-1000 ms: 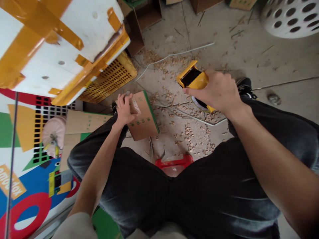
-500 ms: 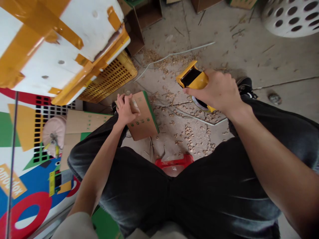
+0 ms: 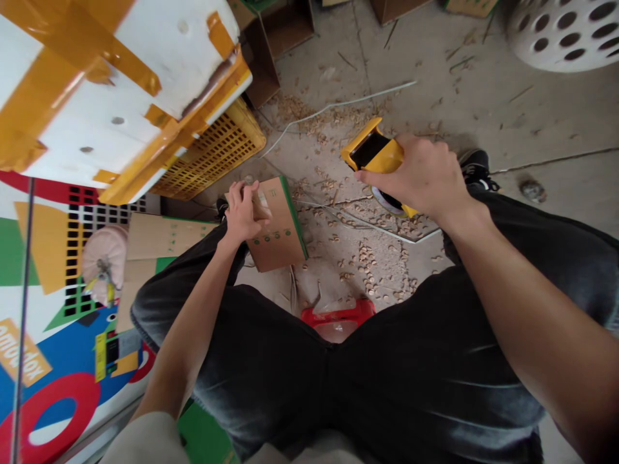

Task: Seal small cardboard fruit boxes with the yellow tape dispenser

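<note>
My left hand (image 3: 243,211) grips the upper left part of a brown cardboard box (image 3: 275,238) with green edges, its fingers bent and the thumb on the face. A shiny patch that looks like clear tape (image 3: 262,205) lies beside the fingers. To the right, my right hand (image 3: 430,177) is wrapped round a yellow tape dispenser (image 3: 387,161), held above the floor and apart from the box. A pale roll edge (image 3: 387,201) shows under the dispenser.
At left, a taped white foam box (image 3: 164,38) rests over a yellow crate (image 3: 213,154). Flattened cardboard (image 3: 169,235) lies by my left knee. Between my legs is a red stool (image 3: 341,316). A white strap (image 3: 333,106) and wood bits (image 3: 370,267) litter the floor. A white basket (image 3: 563,38) stands far right.
Almost nothing differs. The box and my left hand have shifted very slightly; my right hand keeps the dispenser in the same place.
</note>
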A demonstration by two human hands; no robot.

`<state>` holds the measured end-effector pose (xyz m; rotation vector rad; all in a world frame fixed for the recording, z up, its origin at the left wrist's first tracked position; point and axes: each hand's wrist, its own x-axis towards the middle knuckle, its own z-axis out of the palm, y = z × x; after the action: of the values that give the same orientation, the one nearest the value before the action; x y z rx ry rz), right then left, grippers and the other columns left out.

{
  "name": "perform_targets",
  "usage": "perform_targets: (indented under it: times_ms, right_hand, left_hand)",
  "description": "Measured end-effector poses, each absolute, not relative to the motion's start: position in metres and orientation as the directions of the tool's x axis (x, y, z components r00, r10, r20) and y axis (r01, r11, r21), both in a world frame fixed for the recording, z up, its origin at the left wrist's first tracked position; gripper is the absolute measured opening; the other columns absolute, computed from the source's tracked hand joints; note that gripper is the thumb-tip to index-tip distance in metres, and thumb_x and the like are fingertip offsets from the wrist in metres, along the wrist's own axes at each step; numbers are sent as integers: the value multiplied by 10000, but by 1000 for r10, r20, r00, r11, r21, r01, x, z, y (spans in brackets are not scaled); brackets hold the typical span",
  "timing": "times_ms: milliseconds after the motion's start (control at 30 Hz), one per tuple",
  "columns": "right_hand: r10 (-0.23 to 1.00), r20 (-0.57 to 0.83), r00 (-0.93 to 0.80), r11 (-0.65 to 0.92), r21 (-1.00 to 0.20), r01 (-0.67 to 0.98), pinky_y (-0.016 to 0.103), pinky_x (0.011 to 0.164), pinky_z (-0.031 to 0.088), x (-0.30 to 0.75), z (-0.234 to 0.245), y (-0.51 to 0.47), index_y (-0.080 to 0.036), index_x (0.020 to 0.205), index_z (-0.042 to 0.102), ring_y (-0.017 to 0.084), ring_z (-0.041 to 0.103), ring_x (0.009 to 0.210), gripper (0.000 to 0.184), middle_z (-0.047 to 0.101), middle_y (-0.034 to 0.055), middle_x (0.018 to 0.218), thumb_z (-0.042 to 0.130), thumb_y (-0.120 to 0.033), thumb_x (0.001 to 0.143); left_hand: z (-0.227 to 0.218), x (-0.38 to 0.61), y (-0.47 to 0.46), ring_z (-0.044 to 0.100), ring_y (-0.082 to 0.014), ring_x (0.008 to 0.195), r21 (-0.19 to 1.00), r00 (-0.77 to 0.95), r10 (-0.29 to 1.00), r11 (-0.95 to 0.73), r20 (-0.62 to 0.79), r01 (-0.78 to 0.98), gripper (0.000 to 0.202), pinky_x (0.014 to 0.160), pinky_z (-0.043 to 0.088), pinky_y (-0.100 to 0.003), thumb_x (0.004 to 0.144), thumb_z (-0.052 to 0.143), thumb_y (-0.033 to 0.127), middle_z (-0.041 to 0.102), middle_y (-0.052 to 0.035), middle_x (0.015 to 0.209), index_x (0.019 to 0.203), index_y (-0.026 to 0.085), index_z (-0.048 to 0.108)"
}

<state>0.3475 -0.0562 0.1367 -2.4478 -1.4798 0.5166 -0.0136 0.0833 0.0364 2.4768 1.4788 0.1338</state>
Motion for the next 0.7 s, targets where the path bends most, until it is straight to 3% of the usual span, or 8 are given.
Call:
perform_targets:
  times_ms: [200,467,700]
  right_hand:
    - [885,-184,428,-465,-377,801,577,926,533,347,137,-56,-190,1147,677,475,681,1114,633,726,202,1055,720,-731,822]
    - [881,-201,428,-473,-367,801,591,939,534,346,137,-55,-188,1142,666,478,686,1121,642,724,208,1077,728,-740,819]
    - [888,-177,425,-460,-391,797,594,910,540,347,135,-55,-198,1130,681,481,689,1090,663,732,214,1052,709,-772,801]
  left_hand:
    - [41,-15,84,328,-508,1522,235,525,848,-497,-72,835,1086,1139,387,-776,631,865,238,344,-177,1630,1597,330,378]
    - [33,-11,81,207,-532,1568,268,507,862,-484,-18,833,1084,1159,336,-796,612,890,336,308,-206,1639,1570,266,387]
    - [35,-7,77,202,-511,1575,265,469,883,-450,-12,853,1078,1183,316,-788,616,919,392,314,-215,1640,1551,255,401]
